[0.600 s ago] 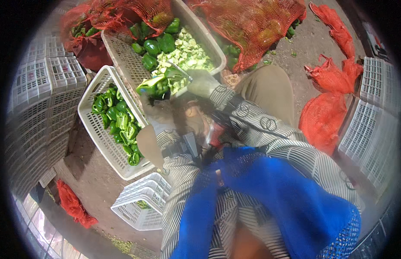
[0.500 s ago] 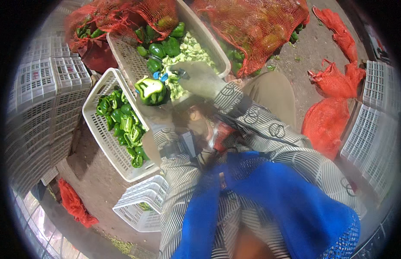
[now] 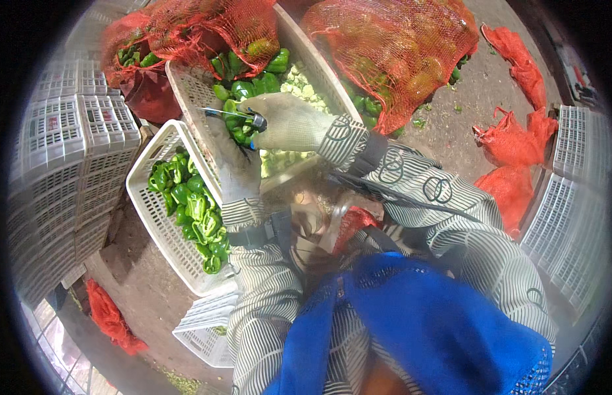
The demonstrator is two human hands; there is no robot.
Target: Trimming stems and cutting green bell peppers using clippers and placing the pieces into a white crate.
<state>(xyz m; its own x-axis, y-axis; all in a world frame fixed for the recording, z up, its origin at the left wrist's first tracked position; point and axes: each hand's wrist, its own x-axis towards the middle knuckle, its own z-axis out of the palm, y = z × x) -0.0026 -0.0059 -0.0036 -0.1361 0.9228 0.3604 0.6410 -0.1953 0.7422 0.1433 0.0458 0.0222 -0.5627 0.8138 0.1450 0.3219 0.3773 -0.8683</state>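
Observation:
My right hand (image 3: 289, 122), in a pale glove, is closed around the dark handle of a knife (image 3: 217, 110). Its thin blade points left across the upper crate (image 3: 187, 89). Below the blade, my left hand (image 3: 237, 161), also gloved, reaches over that crate's near-left wall. Its fingers are partly hidden beside green bell peppers (image 3: 241, 131), so whether it grips one is unclear. Whole green peppers fill the crate's middle, and pale cut cores (image 3: 273, 162) lie along its right side.
A second white crate (image 3: 144, 197), left of my forearm, holds cut green peppers (image 3: 195, 207). Red mesh sacks (image 3: 391, 52) of peppers stand beyond. Stacked crates (image 3: 88, 151) rise at left, others (image 3: 562, 204) at right. Red net bags (image 3: 513, 138) lie on the floor.
The cut pepper that was in my left hand is no longer there. Both hands are now further over the upper crate, and the knife blade shows clearly. The view has shifted slightly.

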